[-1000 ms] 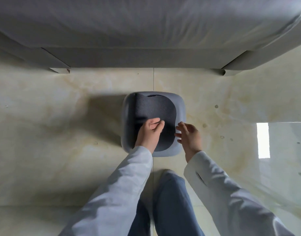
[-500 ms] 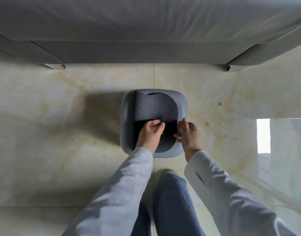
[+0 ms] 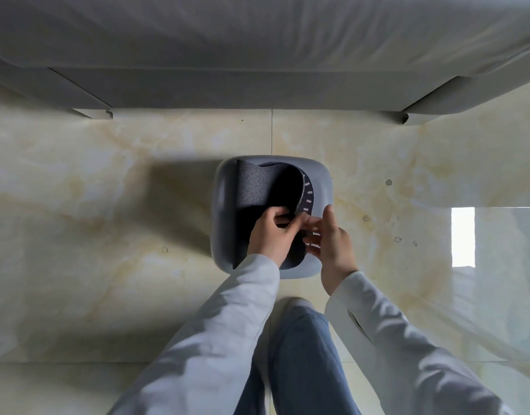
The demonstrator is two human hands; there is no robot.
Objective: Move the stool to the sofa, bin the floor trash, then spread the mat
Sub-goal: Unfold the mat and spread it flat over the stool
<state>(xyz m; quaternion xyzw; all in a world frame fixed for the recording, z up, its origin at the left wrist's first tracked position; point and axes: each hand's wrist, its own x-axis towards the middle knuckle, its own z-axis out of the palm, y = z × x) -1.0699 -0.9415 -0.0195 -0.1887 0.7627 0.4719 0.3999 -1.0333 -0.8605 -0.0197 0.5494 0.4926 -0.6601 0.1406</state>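
Observation:
A grey rounded-square stool [image 3: 223, 211] stands on the marble floor in front of the grey sofa [image 3: 257, 49]. A dark folded mat [image 3: 257, 190] lies on the stool's seat, its upper layer curling up on the right and showing a lower layer with pale dashes along its edge. My left hand [image 3: 269, 232] pinches the raised edge of the upper layer. My right hand [image 3: 332, 238] is beside it at the mat's right edge, fingertips on the same edge. Part of the mat is hidden under both hands.
The sofa base [image 3: 242, 91] runs across the top, with feet at the left [image 3: 103, 113] and right [image 3: 397, 116]. Glossy cream floor tiles [image 3: 108, 235] surround the stool. My jeans leg [image 3: 299, 354] is just behind the stool. A bright window reflection [image 3: 463, 235] lies on the right.
My left hand went from resting on the mat to pinching its edge and lifting the upper layer. My right hand moved in from the stool's right side to the mat's edge.

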